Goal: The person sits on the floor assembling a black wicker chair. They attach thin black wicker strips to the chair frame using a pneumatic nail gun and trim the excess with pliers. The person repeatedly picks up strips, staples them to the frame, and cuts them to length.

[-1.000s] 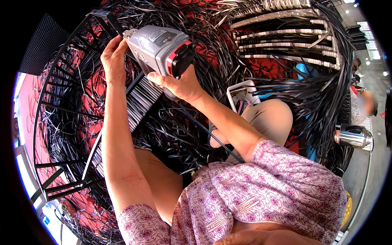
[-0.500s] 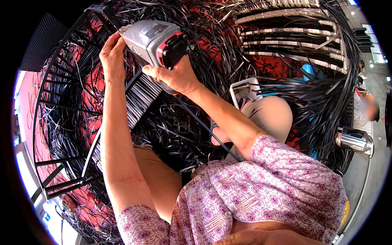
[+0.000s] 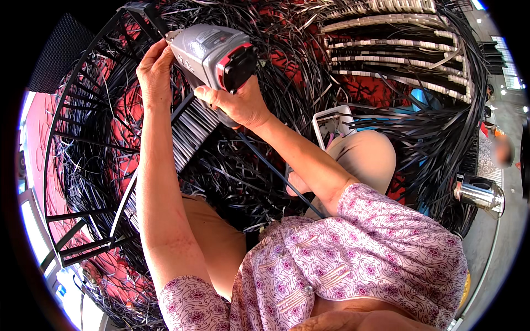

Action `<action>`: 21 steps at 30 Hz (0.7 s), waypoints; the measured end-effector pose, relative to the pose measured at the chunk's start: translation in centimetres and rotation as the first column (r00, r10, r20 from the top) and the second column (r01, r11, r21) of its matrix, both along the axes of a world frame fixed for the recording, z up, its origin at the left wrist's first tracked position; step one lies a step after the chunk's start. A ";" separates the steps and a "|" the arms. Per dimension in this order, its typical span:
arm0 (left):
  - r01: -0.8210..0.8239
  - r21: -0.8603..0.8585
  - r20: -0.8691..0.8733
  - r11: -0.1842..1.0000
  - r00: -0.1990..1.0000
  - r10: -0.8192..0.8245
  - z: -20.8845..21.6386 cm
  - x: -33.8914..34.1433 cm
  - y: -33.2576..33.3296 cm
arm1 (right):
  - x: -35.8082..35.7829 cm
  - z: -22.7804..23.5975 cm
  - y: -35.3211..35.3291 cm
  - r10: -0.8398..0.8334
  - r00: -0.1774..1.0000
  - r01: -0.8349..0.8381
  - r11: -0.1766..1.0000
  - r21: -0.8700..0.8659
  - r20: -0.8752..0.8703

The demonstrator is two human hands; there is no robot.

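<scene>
Apparently both hands, left hand (image 3: 156,70) and right hand (image 3: 238,103), grip a boxy grey tool (image 3: 212,52) (red-trimmed).

Your right hand (image 3: 237,105) grips a stapler-like power tool (image 3: 212,52) whose body looks like matt grey moulded plastic, smooth, with a red trim band and a glossy black plastic end cap. Your left hand (image 3: 154,69) rests on a black metal frame (image 3: 72,99), its bars painted and faintly shiny. Around it lies a tangle of black strips (image 3: 243,182), flat and semi-glossy, like plastic weaving cane. At the far right, pale woven bands (image 3: 386,49) look matt. Your blouse (image 3: 359,265) is soft printed cloth, matt. A polished metal cylinder (image 3: 479,192) at the right gleams like chrome.
</scene>
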State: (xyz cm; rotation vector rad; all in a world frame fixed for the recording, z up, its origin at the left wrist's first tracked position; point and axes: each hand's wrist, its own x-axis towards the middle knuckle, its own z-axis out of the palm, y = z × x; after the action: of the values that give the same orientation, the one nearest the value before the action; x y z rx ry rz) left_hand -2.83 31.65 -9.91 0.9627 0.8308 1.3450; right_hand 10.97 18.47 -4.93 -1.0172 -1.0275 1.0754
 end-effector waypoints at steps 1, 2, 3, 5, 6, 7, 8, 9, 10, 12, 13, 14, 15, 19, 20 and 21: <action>0.003 -0.006 -0.014 1.000 1.000 -0.003 -0.1 -0.1 0.1 | 0.0 0.0 0.0 -0.002 1.000 0.002 1.000 0.006 0.000; 0.001 -0.012 -0.013 1.000 1.000 -0.001 -0.2 -0.1 0.1 | 0.0 0.0 0.1 -0.004 1.000 0.004 1.000 0.011 0.000; 0.001 -0.019 -0.014 1.000 1.000 -0.001 -0.2 -0.1 0.0 | 0.0 0.0 0.1 -0.008 1.000 0.008 1.000 0.015 -0.001; -0.009 -0.031 -0.025 0.999 1.000 0.008 -0.1 -0.1 -0.1 | 0.2 0.0 0.1 -0.009 1.000 0.009 1.000 0.011 -0.001; -0.019 -0.035 -0.035 0.999 0.999 0.018 0.0 0.0 -0.1 | 0.2 0.0 0.1 -0.010 1.000 0.010 1.000 0.009 0.000; -0.029 -0.040 -0.044 0.999 0.999 0.027 0.2 0.1 -0.2 | 0.2 -0.1 0.1 -0.010 1.000 0.010 1.000 0.011 0.001; -0.023 -0.039 -0.042 0.999 0.999 0.022 0.3 0.1 -0.2 | 0.2 -0.2 0.1 -0.010 1.000 0.010 1.000 0.013 0.002; -0.018 -0.037 -0.040 0.999 0.999 0.016 0.4 0.1 -0.2 | 0.2 -0.2 0.1 -0.010 1.000 0.010 1.000 0.015 0.004; -0.012 -0.036 -0.037 0.999 0.999 0.011 0.4 0.1 -0.2 | 0.2 -0.3 0.1 -0.011 1.000 0.011 1.000 0.013 0.006; -0.022 -0.021 -0.007 1.000 1.000 0.022 0.4 0.3 -0.2 | 0.1 -0.3 0.2 -0.012 1.000 0.012 1.000 0.009 0.010; -0.028 -0.013 0.008 1.000 1.000 0.028 0.4 0.3 -0.2 | 0.1 -0.2 0.2 -0.008 1.000 0.008 1.000 0.010 0.008; -0.027 -0.007 0.006 1.000 1.000 0.027 0.4 0.3 -0.2 | 0.1 -0.1 0.3 -0.004 1.000 0.004 1.000 0.012 0.007; -0.024 0.000 0.003 1.000 1.000 0.024 0.4 0.3 -0.2 | 0.1 0.0 0.3 -0.001 1.000 0.001 1.000 0.013 0.005; -0.029 -0.005 -0.011 1.000 1.000 0.029 0.3 0.2 -0.3 | 0.1 -0.5 0.5 -0.009 1.000 0.008 0.999 0.040 0.024; -0.029 -0.003 -0.012 1.000 0.999 0.029 0.3 0.2 -0.3 | 0.0 -0.6 0.5 -0.014 1.000 0.013 0.999 0.042 0.026; -0.030 -0.002 -0.016 1.000 0.999 0.030 0.3 0.2 -0.3 | 0.0 -0.6 0.5 -0.020 0.999 0.018 0.999 0.042 0.027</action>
State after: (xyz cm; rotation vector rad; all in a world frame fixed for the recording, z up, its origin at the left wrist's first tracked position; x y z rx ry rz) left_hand -2.63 31.38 -9.57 0.9635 0.8616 1.3628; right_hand 10.92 19.02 -5.49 -1.0084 -1.0561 1.0231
